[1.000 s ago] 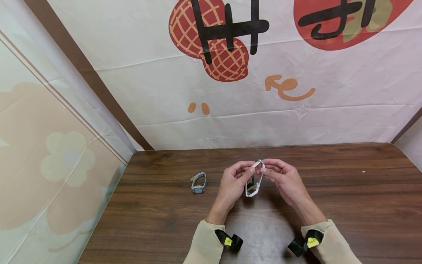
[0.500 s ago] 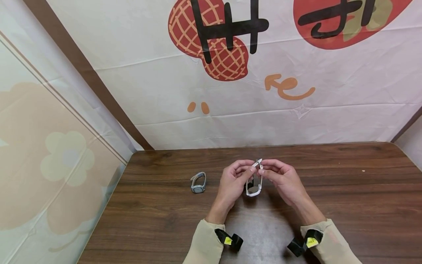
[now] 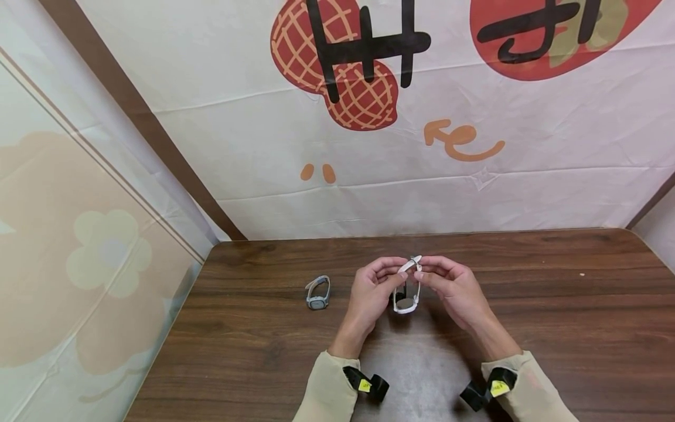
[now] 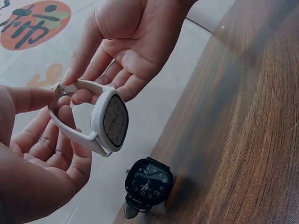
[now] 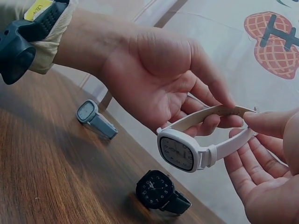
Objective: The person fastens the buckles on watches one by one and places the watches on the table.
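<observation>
A white wristwatch (image 5: pixel 176 151) with a rounded rectangular dial is held above the table, its strap bent into a loop. My left hand (image 3: pixel 371 293) pinches one strap half between thumb and fingers. My right hand (image 3: pixel 457 290) pinches the other half, close to the small metal buckle. At the top of the loop the strap ends cross at the buckle, partly covered by fingertips in both wrist views. Below the held watch, a black square-faced watch (image 4: pixel 148 182) lies on the tabletop. Left of my left hand, a light blue watch (image 3: pixel 318 302) rests with its strap in a loop.
The dark wood-grain table (image 3: pixel 253 363) meets a printed cloth backdrop (image 3: pixel 253 152) along its far edge. Another printed cloth panel (image 3: pixel 111 305) hangs at the left side. A black camera mount sits on each wrist, over beige sleeves (image 3: pixel 329 387). A tiny white speck (image 3: pixel 582 274) lies at the right.
The white watch's dial end has swung from a tilt to hanging straighter. A strap tip now pokes up past the buckle, between the fingertips. Both hands stay almost in place.
</observation>
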Available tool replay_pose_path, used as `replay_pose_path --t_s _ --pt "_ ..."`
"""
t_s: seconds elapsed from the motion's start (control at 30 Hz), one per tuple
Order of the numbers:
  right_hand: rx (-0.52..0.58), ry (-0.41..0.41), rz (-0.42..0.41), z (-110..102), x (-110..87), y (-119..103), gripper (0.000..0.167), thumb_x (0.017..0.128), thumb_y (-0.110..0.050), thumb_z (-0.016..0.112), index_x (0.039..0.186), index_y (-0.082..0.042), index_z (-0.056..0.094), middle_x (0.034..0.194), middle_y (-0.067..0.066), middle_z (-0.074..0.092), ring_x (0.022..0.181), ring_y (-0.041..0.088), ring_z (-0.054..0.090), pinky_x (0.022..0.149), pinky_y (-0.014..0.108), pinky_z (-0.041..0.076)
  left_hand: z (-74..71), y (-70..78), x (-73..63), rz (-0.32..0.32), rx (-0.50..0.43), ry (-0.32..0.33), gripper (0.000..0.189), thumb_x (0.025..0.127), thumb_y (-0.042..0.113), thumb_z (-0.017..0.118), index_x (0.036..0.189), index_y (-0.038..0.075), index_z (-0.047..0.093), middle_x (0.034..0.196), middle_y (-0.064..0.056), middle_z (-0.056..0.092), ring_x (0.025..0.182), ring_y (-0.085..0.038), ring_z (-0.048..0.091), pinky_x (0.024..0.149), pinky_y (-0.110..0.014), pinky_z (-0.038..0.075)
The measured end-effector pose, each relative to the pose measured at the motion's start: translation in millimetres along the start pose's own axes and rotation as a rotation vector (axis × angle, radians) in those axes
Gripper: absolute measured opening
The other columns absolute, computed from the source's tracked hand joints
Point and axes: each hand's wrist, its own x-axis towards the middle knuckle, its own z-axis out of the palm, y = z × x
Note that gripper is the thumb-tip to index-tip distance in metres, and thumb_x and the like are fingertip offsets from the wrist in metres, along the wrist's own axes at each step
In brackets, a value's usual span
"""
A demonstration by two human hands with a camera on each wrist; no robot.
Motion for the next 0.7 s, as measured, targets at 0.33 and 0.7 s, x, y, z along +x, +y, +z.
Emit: replay_pose_path --t_s 0.33,0.7 --pt "-0.041 0.024 -0.004 -1.9 -1.1 -1.0 0.023 0.09 0.007 0.065 0.104 -0.011 0.071 0.095 0.001 0.071 0.088 0.012 0.07 0.084 0.025 0.056 -2.7 0.6 1.3 -0.027 -0.009 -0.005 0.028 0.09 0.0 0.068 0.117 -0.005 0.067 0.109 -0.023 0.069 0.091 -0.008 0.066 0.08 -0.02 0.052" --pt "-0.02 -0.005 -0.034 -0.8 -1.8 -2.9 0.028 0.09 0.011 0.062 0.104 -0.011 0.071 0.094 0.0 0.071 0.088 0.01 0.069 0.083 0.023 0.055 -2.7 -1.5 0.9 -0.048 0.0 0.015 0.022 0.089 0.006 0.073 0.108 -0.005 0.072 0.101 -0.016 0.074 0.082 -0.014 0.07 0.085 -0.041 0.057"
